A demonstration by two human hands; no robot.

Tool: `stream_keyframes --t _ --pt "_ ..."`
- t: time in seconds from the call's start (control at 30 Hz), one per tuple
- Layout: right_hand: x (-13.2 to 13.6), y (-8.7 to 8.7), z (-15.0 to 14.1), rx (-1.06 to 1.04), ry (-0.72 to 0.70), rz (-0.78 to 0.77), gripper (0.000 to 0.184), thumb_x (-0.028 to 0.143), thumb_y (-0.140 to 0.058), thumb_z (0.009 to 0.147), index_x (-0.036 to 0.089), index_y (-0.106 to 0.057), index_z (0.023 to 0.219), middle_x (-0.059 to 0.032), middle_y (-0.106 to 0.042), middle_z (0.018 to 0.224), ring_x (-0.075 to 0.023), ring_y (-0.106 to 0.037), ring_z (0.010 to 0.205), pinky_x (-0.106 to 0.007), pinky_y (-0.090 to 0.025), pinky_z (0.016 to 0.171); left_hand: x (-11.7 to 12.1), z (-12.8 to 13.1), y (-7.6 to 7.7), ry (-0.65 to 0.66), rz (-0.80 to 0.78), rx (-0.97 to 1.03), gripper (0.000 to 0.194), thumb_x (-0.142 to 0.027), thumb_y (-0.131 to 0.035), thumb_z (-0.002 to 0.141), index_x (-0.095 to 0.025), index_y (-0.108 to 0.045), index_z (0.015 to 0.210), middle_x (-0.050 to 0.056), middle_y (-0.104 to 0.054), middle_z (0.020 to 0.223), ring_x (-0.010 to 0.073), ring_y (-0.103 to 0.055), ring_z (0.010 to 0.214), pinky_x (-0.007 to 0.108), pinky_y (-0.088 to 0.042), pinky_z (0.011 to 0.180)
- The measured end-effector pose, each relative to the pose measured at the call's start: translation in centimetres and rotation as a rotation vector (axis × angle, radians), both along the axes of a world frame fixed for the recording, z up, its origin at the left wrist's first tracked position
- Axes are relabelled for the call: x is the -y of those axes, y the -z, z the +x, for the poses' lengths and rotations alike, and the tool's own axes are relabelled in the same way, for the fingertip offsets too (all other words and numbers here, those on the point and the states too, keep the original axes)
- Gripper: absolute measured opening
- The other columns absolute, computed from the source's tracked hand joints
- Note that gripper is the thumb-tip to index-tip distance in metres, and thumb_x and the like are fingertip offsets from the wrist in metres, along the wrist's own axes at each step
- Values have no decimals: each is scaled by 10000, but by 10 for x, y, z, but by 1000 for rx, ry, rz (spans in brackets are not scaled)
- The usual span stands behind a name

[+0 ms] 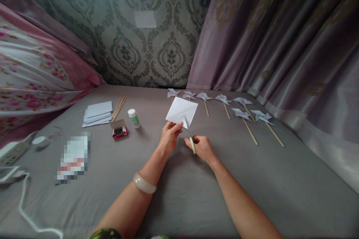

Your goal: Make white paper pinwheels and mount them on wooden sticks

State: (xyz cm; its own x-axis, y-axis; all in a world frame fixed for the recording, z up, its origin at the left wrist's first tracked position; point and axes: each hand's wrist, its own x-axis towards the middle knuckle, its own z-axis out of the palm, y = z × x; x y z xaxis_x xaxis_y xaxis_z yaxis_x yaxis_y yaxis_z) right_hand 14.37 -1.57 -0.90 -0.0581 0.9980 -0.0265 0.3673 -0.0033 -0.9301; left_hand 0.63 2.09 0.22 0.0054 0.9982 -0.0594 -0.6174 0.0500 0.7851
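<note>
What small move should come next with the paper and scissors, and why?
Probably close the scissors a little further along the cut. The left hand pinches the white paper by its lower corner, and the right hand has the blades at that corner, toward the centre, like the slits in the finished pinwheels.

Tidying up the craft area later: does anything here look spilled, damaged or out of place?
Nothing stands out. The pinwheels lie in a loose row, the paper stack is slightly fanned, and the small pin box sits open, contents inside.

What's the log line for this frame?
left hand: holds white paper square | right hand: holds green-handled scissors, blade at paper corner | surface: grey sheet
</note>
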Motion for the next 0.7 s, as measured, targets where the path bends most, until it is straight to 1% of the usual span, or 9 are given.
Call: stream_keyframes --t 0.23,0.47,0.7 --pt "2 -4 -2 32 27 -2 405 492 -656 659 180 -469 479 37 -408 460 -86 -342 468 -234 -265 454 -1 0 1 3 3 8 308 -259 -836 538 -206 -664 788 -25 -641 754 74 -541 623 211 -401 598" --pt "0 2 -1 65 43 23 403 497 -643 659 166 -495 484 33 -426 452 -86 -362 466 -230 -267 462 -3 1 2 -4 -13 19 333 -250 -849 519 -204 -668 794 -24 -650 764 70 -541 619 204 -403 590" --pt "-1 4 -1 29 27 16 396 497 -641 660 167 -495 495 33 -420 458 -86 -361 470 -224 -281 455 -1 1 2 2 2 27 302 -232 -836 547 -200 -675 801 -22 -645 771 68 -536 623 204 -399 588"
